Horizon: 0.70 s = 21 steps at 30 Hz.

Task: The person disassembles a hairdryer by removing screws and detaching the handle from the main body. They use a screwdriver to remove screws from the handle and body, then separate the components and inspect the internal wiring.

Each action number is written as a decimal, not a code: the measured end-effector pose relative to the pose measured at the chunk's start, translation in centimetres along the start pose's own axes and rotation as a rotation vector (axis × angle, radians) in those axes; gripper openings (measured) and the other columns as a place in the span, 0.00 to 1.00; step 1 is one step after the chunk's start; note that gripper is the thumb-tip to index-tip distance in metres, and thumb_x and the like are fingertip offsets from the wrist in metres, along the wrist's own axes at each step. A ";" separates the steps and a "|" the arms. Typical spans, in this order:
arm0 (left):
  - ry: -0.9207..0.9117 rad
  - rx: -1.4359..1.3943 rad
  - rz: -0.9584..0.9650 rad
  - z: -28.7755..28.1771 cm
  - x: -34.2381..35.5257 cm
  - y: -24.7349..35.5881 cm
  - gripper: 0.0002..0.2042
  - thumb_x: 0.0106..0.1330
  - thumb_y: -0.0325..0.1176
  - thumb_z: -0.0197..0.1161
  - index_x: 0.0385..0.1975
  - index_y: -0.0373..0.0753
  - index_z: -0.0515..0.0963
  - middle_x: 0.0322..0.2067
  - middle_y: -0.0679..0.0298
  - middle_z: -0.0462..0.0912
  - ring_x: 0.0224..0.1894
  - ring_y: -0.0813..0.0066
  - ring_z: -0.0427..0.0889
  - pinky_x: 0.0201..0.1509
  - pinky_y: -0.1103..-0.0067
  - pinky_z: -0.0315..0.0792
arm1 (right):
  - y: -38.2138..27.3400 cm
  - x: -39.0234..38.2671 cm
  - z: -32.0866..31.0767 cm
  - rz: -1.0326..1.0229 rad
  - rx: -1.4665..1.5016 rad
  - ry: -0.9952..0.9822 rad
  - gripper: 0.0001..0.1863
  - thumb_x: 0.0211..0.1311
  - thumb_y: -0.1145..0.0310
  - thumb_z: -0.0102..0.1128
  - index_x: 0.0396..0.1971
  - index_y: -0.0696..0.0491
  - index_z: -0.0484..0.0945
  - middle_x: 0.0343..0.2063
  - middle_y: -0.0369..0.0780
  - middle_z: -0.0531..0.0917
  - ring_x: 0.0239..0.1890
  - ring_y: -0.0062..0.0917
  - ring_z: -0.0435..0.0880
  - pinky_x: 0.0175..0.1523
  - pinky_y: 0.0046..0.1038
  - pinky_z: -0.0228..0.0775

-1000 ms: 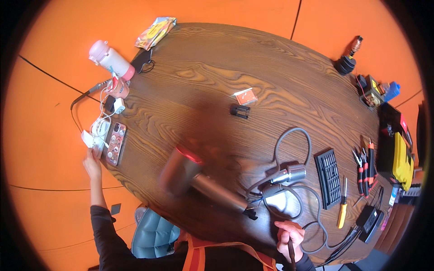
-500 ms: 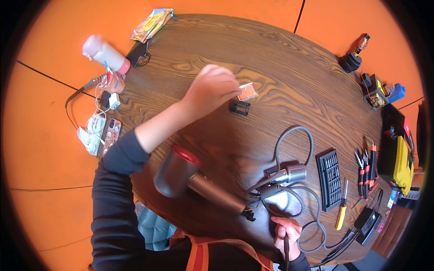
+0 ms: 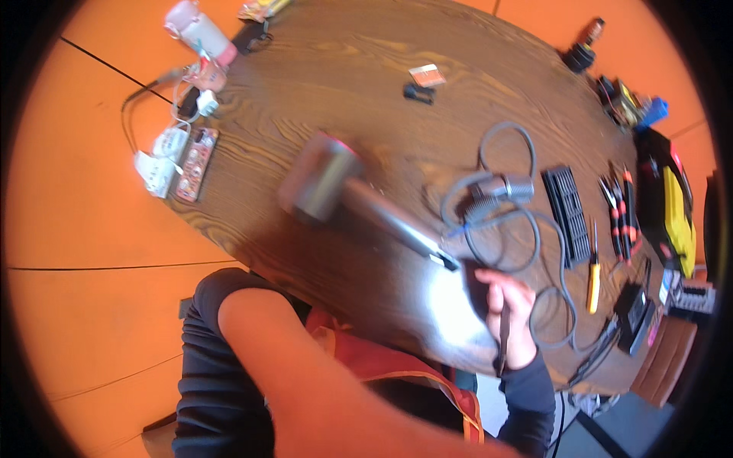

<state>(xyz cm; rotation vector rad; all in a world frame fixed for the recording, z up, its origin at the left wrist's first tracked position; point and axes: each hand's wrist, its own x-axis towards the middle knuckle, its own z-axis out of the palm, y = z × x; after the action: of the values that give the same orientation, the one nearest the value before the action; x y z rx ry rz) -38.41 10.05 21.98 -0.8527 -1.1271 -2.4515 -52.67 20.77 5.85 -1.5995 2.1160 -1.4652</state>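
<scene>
My right hand point(image 3: 513, 309) is closed around a slim dark pen-shaped tool point(image 3: 503, 336) at the table's near edge. My left forearm point(image 3: 305, 366) crosses low in front of me, and its hand lies beyond the lower edge. A grey hair dryer point(image 3: 317, 183) rests on the table left of centre. Its handle point(image 3: 389, 221) slants toward my right hand, ending in a small black-and-pale part point(image 3: 443, 261) just short of my fingers. A grey cord point(image 3: 538, 263) coils beyond that hand, beside a grey cylindrical part point(image 3: 500, 189).
An orange-and-white card point(image 3: 427, 75) and a small black frame point(image 3: 418, 94) lie far off. To the right are a black bit case point(image 3: 566, 214), a yellow-handled screwdriver point(image 3: 594, 284) and pliers point(image 3: 617, 221). A phone point(image 3: 197, 164) and a bottle point(image 3: 202, 34) stand left.
My left hand has left the spot by the orange card and drawn back out of view. The whole view has shifted, with the table sitting higher. My right hand keeps hold of the dark tool.
</scene>
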 end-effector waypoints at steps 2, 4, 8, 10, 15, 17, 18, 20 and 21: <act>-0.018 -0.133 0.027 2.2 -1.6 -0.6 0.48 0.57 0.72 0.37 0.59 0.28 0.61 0.59 0.46 0.64 0.59 0.44 0.65 0.60 0.63 0.61 | -0.1 -0.1 0.1 0.023 0.049 0.022 0.07 0.60 0.74 0.53 0.32 0.58 0.80 0.24 0.42 0.83 0.23 0.30 0.82 0.29 0.25 0.72; -0.078 -0.065 0.101 2.7 -2.7 -1.7 0.49 0.57 0.72 0.36 0.59 0.26 0.61 0.58 0.45 0.65 0.58 0.45 0.66 0.58 0.64 0.62 | -0.1 -0.1 0.2 -0.030 0.018 0.061 0.06 0.58 0.75 0.54 0.32 0.57 0.80 0.24 0.42 0.83 0.23 0.29 0.82 0.29 0.25 0.72; -0.305 0.251 0.158 1.8 -4.8 -2.2 0.42 0.62 0.67 0.34 0.60 0.31 0.61 0.57 0.46 0.66 0.55 0.46 0.69 0.56 0.62 0.64 | -0.5 -0.3 0.7 -0.042 -0.035 0.065 0.06 0.56 0.77 0.55 0.32 0.56 0.80 0.23 0.40 0.82 0.22 0.28 0.82 0.29 0.24 0.72; -0.400 0.238 0.128 0.7 -6.2 -1.6 0.37 0.62 0.61 0.41 0.58 0.32 0.62 0.56 0.45 0.66 0.53 0.46 0.70 0.55 0.57 0.63 | -0.8 -0.6 1.0 -0.022 0.015 0.091 0.06 0.59 0.77 0.54 0.34 0.56 0.79 0.20 0.38 0.80 0.21 0.24 0.80 0.28 0.21 0.70; 0.385 0.677 -0.232 -4.1 -10.2 -0.9 0.18 0.67 0.34 0.45 0.49 0.26 0.70 0.54 0.49 0.70 0.53 0.60 0.72 0.57 0.68 0.66 | -1.2 0.0 2.4 0.003 -0.056 0.054 0.09 0.63 0.74 0.50 0.41 0.59 0.74 0.32 0.43 0.76 0.30 0.30 0.78 0.36 0.25 0.70; 0.807 0.666 -0.282 -6.5 -11.5 -2.6 0.16 0.70 0.29 0.44 0.51 0.25 0.68 0.55 0.50 0.69 0.57 0.63 0.70 0.60 0.72 0.64 | -1.1 0.5 3.2 0.008 -0.200 -0.020 0.14 0.60 0.73 0.52 0.46 0.59 0.71 0.38 0.46 0.72 0.39 0.40 0.75 0.42 0.32 0.69; 0.971 0.574 -0.250 -7.6 -12.0 -3.7 0.17 0.70 0.29 0.45 0.53 0.25 0.66 0.55 0.49 0.69 0.58 0.63 0.69 0.62 0.71 0.62 | -1.1 0.7 3.6 -0.031 -0.291 -0.057 0.13 0.59 0.71 0.54 0.42 0.60 0.71 0.35 0.46 0.71 0.39 0.40 0.73 0.41 0.33 0.69; 1.088 0.490 -0.215 -10.2 -12.8 -4.6 0.18 0.70 0.31 0.46 0.55 0.25 0.62 0.55 0.49 0.68 0.58 0.62 0.68 0.63 0.69 0.62 | -1.3 0.8 4.4 -0.042 -0.477 -0.110 0.11 0.57 0.73 0.54 0.40 0.60 0.70 0.32 0.47 0.70 0.35 0.41 0.71 0.40 0.36 0.67; 1.073 0.429 -0.157 -11.1 -13.0 -5.1 0.19 0.70 0.32 0.48 0.55 0.26 0.62 0.54 0.49 0.68 0.58 0.61 0.68 0.63 0.68 0.62 | -1.4 0.8 4.7 -0.051 -0.470 -0.094 0.11 0.57 0.73 0.54 0.38 0.60 0.69 0.31 0.48 0.69 0.34 0.42 0.70 0.39 0.38 0.66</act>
<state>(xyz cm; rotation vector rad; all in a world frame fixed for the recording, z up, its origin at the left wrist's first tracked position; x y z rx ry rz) -35.19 5.26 5.09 0.6436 -1.1674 -2.0889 -49.31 17.28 4.76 -1.8317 2.5079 -0.9194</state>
